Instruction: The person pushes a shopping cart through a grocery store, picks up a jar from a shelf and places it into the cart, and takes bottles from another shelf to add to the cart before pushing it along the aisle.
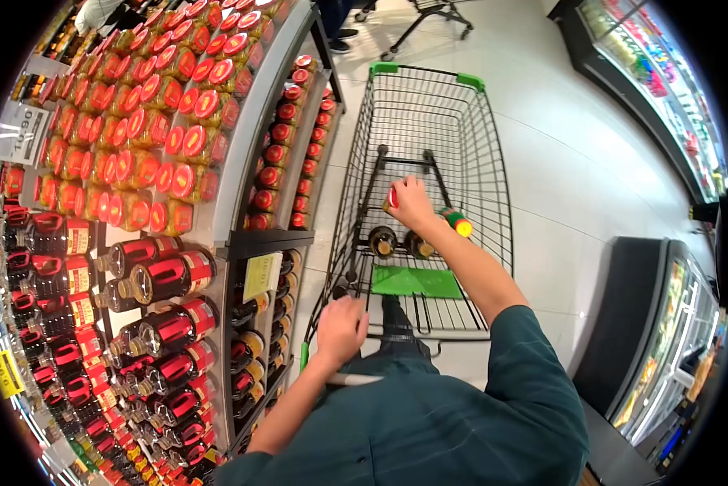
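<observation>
My right hand (411, 202) reaches into the wire shopping cart (493, 194), its fingers closed on a small jar with a red lid (392, 197). Just below it in the cart are two dark bottles, one on the left (383, 241) and one on the right (418, 245), seen from above. A green bottle with a yellow cap (458, 223) leans beside my right forearm. Near the cart's left rear corner, my left hand (343, 328) is held with its fingers curled; whether anything is in them is hidden.
On the left, a shelf (251, 121) carries rows of red-lidded jars (145, 162) above dark bottles with red labels (170, 275). Chilled display cases (647, 73) line the right side. Another cart (429, 16) and a person's feet (341, 39) are ahead.
</observation>
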The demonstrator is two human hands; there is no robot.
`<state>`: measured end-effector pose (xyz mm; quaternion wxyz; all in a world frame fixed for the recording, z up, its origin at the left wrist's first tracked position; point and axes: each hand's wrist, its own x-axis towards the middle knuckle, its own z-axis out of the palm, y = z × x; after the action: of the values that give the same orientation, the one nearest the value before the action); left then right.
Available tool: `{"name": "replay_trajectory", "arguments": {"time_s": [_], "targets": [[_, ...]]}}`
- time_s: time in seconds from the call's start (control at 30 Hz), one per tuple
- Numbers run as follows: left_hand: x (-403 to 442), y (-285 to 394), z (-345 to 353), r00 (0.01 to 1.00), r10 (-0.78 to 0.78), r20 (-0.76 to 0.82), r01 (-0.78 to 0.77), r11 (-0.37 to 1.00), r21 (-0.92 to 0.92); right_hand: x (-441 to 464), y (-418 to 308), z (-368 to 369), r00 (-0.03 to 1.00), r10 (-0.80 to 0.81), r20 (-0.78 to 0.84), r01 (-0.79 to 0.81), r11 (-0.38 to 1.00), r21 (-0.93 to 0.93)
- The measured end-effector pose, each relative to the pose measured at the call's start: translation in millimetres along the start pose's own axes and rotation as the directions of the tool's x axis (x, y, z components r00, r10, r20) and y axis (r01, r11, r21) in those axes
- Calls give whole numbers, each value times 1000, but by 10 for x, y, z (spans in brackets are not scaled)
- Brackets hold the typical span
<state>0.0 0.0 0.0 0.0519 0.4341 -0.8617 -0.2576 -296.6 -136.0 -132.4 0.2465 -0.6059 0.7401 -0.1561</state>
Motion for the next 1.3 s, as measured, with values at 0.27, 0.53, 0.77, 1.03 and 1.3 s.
{"name": "replay_trajectory", "arguments": {"time_s": [0.27,0.53,0.77,1.03,1.3], "targets": [[379,162,183,998,50,25,-53,988,142,880,705,1661,974,6,227,76,935,-347],[395,207,169,981,-35,189,-1,982,188,1057,580,1657,939,31,344,95,933,-346],[404,226,145,976,-51,210,16,986,164,990,757,1867,968,-162,193,207,948,-241],[267,201,203,983,-56,177,33,991,133,808,418,1216,998,-49,-38,52,994,98],[260,215,235,992,-48,115,35,993,116,1004,-847,-586,763,-299,-573,483,853,198]]}}
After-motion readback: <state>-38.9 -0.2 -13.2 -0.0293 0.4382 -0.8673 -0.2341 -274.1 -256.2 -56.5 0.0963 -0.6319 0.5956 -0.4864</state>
